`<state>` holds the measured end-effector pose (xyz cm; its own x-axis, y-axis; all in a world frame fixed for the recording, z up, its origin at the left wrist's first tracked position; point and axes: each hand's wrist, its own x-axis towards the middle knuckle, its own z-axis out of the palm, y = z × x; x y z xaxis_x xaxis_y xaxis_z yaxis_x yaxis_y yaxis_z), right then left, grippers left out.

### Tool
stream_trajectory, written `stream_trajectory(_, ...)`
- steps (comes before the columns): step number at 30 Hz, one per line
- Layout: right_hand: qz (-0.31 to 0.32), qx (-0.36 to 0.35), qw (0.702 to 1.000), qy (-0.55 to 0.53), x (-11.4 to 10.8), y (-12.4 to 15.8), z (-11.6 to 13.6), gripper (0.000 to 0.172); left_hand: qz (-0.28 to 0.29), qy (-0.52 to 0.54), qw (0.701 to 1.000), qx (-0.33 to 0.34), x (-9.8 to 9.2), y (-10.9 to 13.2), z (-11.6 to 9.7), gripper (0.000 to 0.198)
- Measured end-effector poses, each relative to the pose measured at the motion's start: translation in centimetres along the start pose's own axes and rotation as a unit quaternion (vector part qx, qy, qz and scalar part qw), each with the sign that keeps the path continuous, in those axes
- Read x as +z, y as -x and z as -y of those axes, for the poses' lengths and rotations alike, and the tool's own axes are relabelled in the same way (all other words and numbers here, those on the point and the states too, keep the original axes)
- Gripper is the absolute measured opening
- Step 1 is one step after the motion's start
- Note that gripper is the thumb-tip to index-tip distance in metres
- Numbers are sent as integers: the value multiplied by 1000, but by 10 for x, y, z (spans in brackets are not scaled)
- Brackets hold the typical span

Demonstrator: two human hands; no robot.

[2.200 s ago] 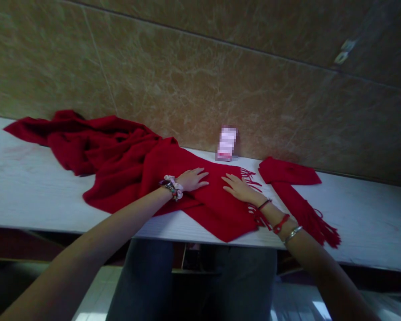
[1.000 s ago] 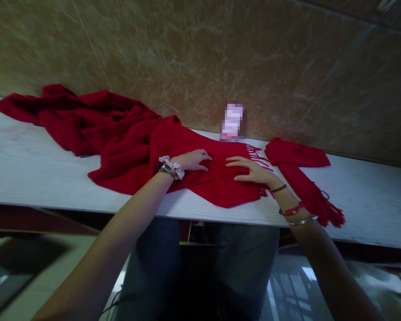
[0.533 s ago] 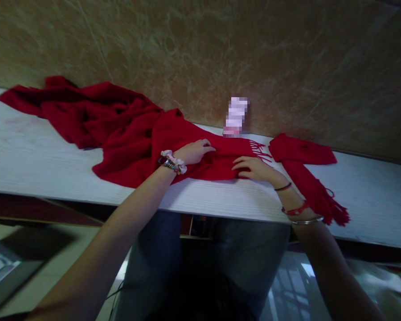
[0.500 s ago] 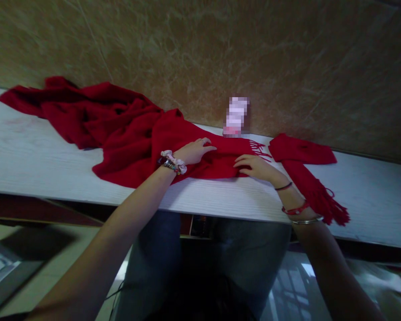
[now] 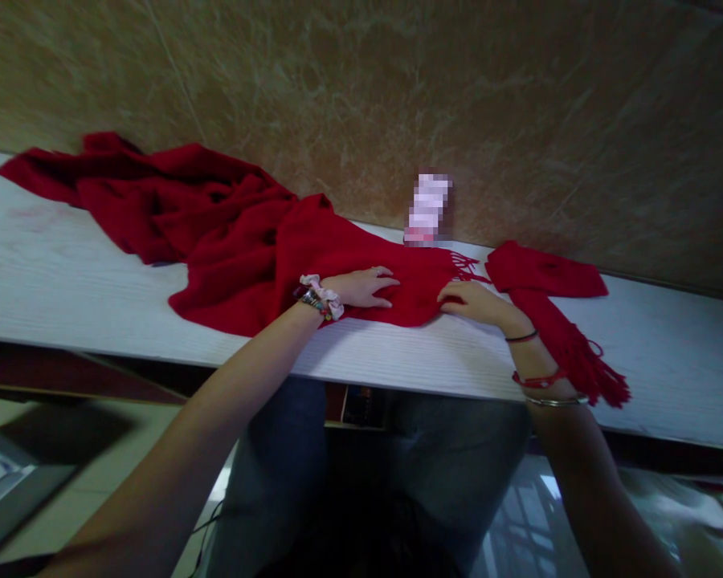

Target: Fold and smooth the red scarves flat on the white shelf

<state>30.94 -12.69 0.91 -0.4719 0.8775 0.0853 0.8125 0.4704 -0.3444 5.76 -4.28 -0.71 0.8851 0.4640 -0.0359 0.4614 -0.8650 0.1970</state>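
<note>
A long red scarf (image 5: pixel 234 277) lies along the white wood-grain ledge, bunched at the left and smoother towards its fringed right end. My left hand (image 5: pixel 361 287) rests flat on the smooth part, fingers spread, with a scrunchie and beads round the wrist. At the near edge of the fringed end, my right hand (image 5: pixel 473 305) has its thumb and fingers closed on the cloth; the fingertips are partly hidden. Right of this hand, a second red fringed piece (image 5: pixel 545 269) lies folded, its tassels hanging towards the front edge.
A blurred-out phone-like rectangle (image 5: pixel 427 209) leans on the brown marbled wall (image 5: pixel 361 96) behind the white ledge (image 5: pixel 668 353). My legs (image 5: pixel 458 457) are beneath the ledge. A grey object (image 5: pixel 12 490) stands at the lower left.
My left hand has slid slightly right and nearer, its fingers flatter on the scarf. My right hand has shifted a little right, and the scarf's near corner looks more rounded.
</note>
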Motion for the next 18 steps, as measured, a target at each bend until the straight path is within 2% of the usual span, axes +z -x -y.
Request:
stream_trajectory(4, -100, 51, 985, -129, 1, 0, -4, 14, -99, -17, 993, 60, -6, -1, -5, 49)
stream_trajectory(7, -122, 67, 979, -151, 3, -1, -8, 15, -136, 0, 986, 98, -11, 0, -17, 45)
stream_trajectory(9, -111, 50, 988, -98, 6, -3, -9, 11, -123, 27, 984, 126, -12, 0, -25, 35)
stream_trajectory(11, -92, 22, 995, -43, 8, -4, -10, 15, -91, 45, 984, 145, -11, 0, -29, 27)
stream_trajectory(15, -59, -8, 998, -5, 8, -2, -9, 17, -57, 25, 987, 150, -6, -3, -26, 35)
stream_trajectory(16, -43, -11, 999, -2, 7, -1, -10, 21, -62, 20, 987, 146, -5, -3, -25, 32)
stream_trajectory(18, -10, -17, 1000, 2, 7, 3, -11, 41, -76, 22, 988, 130, -3, -4, -23, 29)
